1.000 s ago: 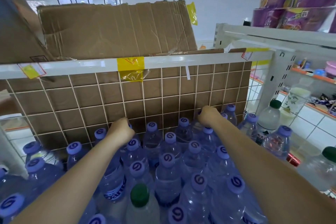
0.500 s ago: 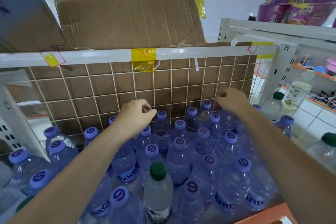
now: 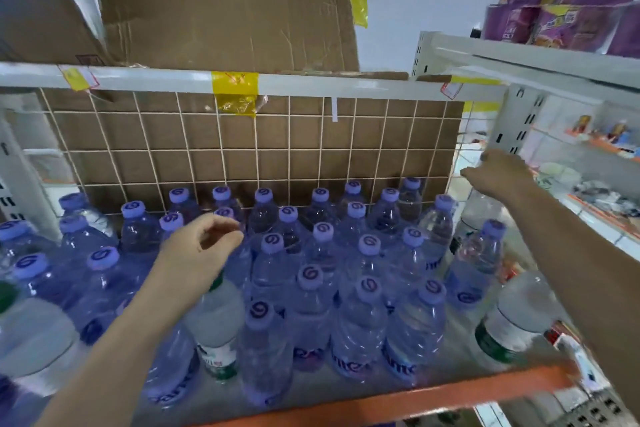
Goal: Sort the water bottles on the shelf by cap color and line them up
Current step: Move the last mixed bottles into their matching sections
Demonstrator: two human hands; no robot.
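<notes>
So the purple-cap bottles [image 3: 322,253] are basically done: they stand packed in rough rows across the shelf [image 3: 381,402], from the wire grid back panel [image 3: 242,156] forward to the orange front lip. The step in hand, as I read it, is fishing out the odd ones, i.e. the green-cap stuff mixed in with the purple.

Taking the grid panel as the landmark:
- The left hand [image 3: 197,253] hovers in front of the panel's left half, over the block, fingers loosely curled, thumb and fingertips nearly meeting, holding nothing. Right below its wrist is a clear bottle with a green cap [image 3: 218,319], cap mostly hidden by the hand.
- The right hand [image 3: 498,173] is out past the panel's right edge, fingers fairly straight and relaxed, also empty. It looks like it's over a clear bottle there, but that part is blurry so I can't say if it touches.
- Another clear bottle with a green label band [image 3: 512,319] stands forward and right of the panel, apart from the purple block, near the shelf's front corner.
- A green cap [image 3: 5,295] peeks in at the far left edge too.

Next move, my guess: grab the clear one stuck in the purple block by the neck and lift straight up, since the neighbours touch it on all sides. Tilt it and you'll knock the front row over.
</notes>
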